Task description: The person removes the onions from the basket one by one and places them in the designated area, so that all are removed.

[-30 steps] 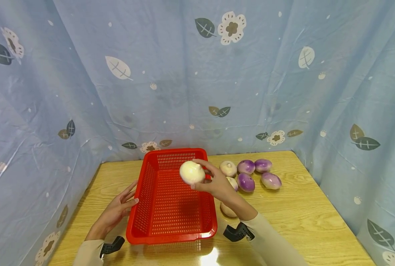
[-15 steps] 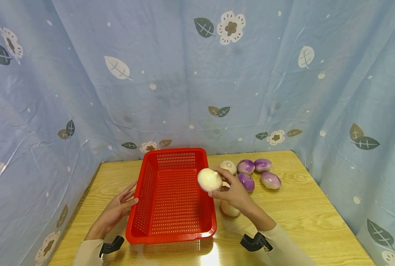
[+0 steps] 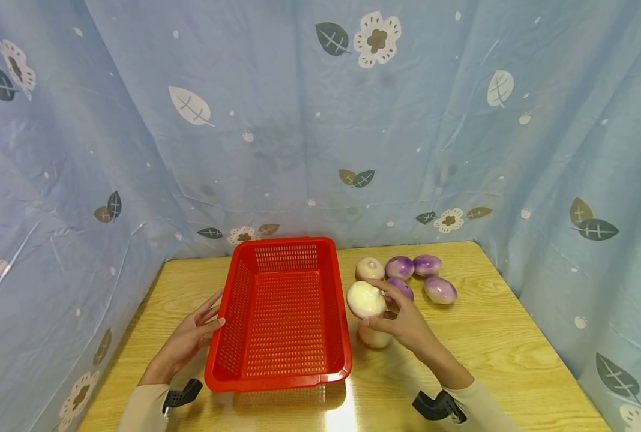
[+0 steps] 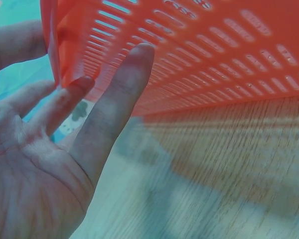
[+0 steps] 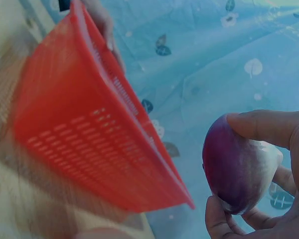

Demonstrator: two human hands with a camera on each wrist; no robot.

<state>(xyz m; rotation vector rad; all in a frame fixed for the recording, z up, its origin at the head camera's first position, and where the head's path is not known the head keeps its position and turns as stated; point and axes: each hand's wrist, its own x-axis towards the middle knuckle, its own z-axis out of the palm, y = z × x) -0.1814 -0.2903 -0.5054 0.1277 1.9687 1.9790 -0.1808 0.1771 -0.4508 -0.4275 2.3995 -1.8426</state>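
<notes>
A red plastic basket with slotted walls stands on the table. My left hand is at its left wall, thumb by the rim. In the left wrist view, several fairly straight fingers lie along the basket's outer side. Right of the basket, my right hand holds a purple-and-white onion between thumb and fingers, its pale pointed end turned up in the head view. The right wrist view shows the purple side of this onion. Beneath that hand lies another pale onion, partly covered.
Behind the right hand a pale onion and several purple onions lie close together, one lighter onion farther right. The wooden table is bordered by a blue patterned curtain at the back and sides.
My right hand has carried the onion from above the basket to the right, past its right rim, and slightly nearer me. The left hand and the basket have stayed in place.
</notes>
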